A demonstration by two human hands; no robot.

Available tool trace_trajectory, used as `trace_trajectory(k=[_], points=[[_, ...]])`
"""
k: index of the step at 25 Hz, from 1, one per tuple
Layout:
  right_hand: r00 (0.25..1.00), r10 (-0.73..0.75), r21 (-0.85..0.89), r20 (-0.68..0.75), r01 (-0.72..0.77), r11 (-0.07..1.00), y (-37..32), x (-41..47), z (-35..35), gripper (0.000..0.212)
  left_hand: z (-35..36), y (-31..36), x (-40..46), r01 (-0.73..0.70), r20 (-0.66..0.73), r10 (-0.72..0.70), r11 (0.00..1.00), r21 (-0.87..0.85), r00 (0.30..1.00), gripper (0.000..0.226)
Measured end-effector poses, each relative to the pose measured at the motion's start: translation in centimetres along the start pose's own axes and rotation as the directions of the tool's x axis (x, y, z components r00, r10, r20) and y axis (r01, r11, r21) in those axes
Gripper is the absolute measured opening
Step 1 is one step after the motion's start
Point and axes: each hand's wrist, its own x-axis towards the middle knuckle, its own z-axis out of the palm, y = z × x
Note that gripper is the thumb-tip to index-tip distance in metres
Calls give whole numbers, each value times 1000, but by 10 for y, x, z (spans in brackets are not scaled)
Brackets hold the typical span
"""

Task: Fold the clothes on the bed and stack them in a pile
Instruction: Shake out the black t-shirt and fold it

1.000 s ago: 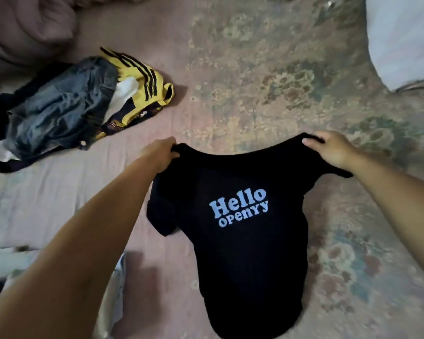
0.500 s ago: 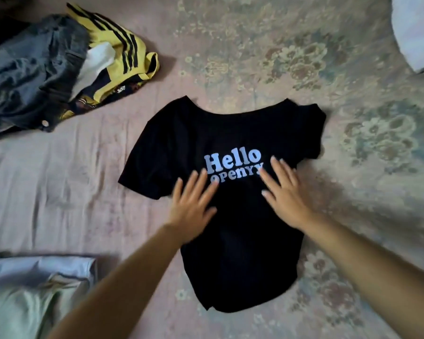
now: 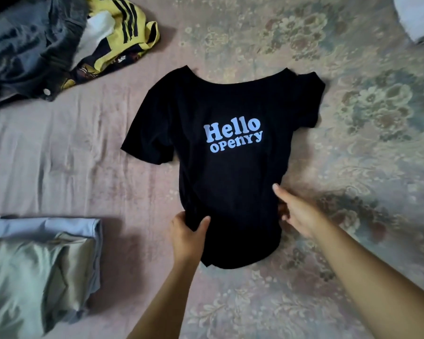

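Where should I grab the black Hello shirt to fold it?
Probably by the two side edges low down, coming from the near, hem end. The black shirt lies flat, print up, neck pointing away, so the sides are free. The left hand already pinches its lower left edge; the right hand is at the right edge, fingers partly hidden.
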Motion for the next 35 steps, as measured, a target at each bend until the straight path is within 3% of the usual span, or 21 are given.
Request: trace_trajectory(k=[2, 4, 6, 9, 11, 13, 14, 16, 17, 18, 19, 20, 22, 24, 26, 27, 29, 31, 32, 33, 35], points=[[999, 16, -241, 28, -9, 970, -4, 2, 5, 18, 0, 3, 0, 97, 53, -100, 994, 54, 994, 12], [993, -65, -359, -100, 25, 933, -6, 0, 7, 13, -5, 3, 0, 184, 82, -181, 982, -34, 980, 13], [967, -124, -228, -224, 72, 971, -6, -5, 1, 8, -13, 3, -2, 320, 137, -294, 916, -241, 946, 12], [986, 21, 168, -165, 7, 986, -4, -19, -10, 11, -20, -2, -4, 356, 121, -335, 892, -277, 934, 11], [992, 50, 260, -115, -18, 965, -7, -25, -10, 12, -20, -6, -9, 199, -5, -202, 968, -155, 979, 17], [999, 19, 305, -49, -3, 952, -7, -30, -2, 12, -19, -15, -11, -147, -193, 178, 975, 165, 965, 23], [999, -28, 220, -38, 36, 975, -5, -30, 2, 16, -16, -22, -13, -364, -148, 426, 874, 320, 892, 24], [976, -219, -298, 5, 210, 931, 3, -26, 3, 30, -4, -34, -24, -678, 167, 713, 529, 511, 681, 44], [939, -327, -604, 101, 319, 730, 8, -21, 2, 35, 1, -41, -28, -735, 324, 725, 359, 576, 608, 61], [897, -389, -797, 209, 387, 464, 12, -18, 2, 39, 4, -43, -30, -741, 412, 688, 276, 612, 597, 75], [869, -409, -885, 279, 398, 242, 14, -16, 2, 46, 6, -46, -28, -733, 429, 660, 281, 620, 616, 82], [854, -425, -920, 300, 377, 108, 14, -15, 5, 56, 5, -46, -25, -713, 392, 647, 353, 606, 654, 81], [845, -473, -965, 248, 257, -47, 13, -14, 18, 68, -2, -47, -19, -667, 220, 685, 498, 554, 695, 65], [842, -503, -978, 196, 129, -166, 11, -13, 34, 61, -10, -49, -15, -648, 134, 737, 475, 595, 663, 53], [834, -513, -972, 202, 108, -207, 10, -13, 45, 40, -15, -52, -19, -636, 175, 744, 397, 662, 645, 55], [818, -535, -974, 211, 127, -190, 9, -13, 45, 32, -17, -52, -22, -637, 194, 717, 419, 647, 669, 57], [740, -650, -982, 173, 179, -57, 13, -15, 37, 26, -22, -41, -27, -538, 71, 583, 687, 488, 809, 44], [618, -782, -938, -81, 217, 269, 17, -21, 16, 28, -24, -24, -29, -157, -189, 180, 979, 130, 965, 21], [595, -773, -893, -223, 193, 406, 22, -26, 3, 30, -24, -17, -31, -1, -274, -18, 998, -70, 962, 16], [593, -750, -884, -293, 132, 449, 28, -32, -10, 31, -23, -12, -34, 85, -306, -152, 971, -223, 940, 15], [646, -721, -952, -251, -30, 305, 47, -39, -32, 28, -22, -11, -41, 123, -296, -218, 944, -307, 930, 16]])
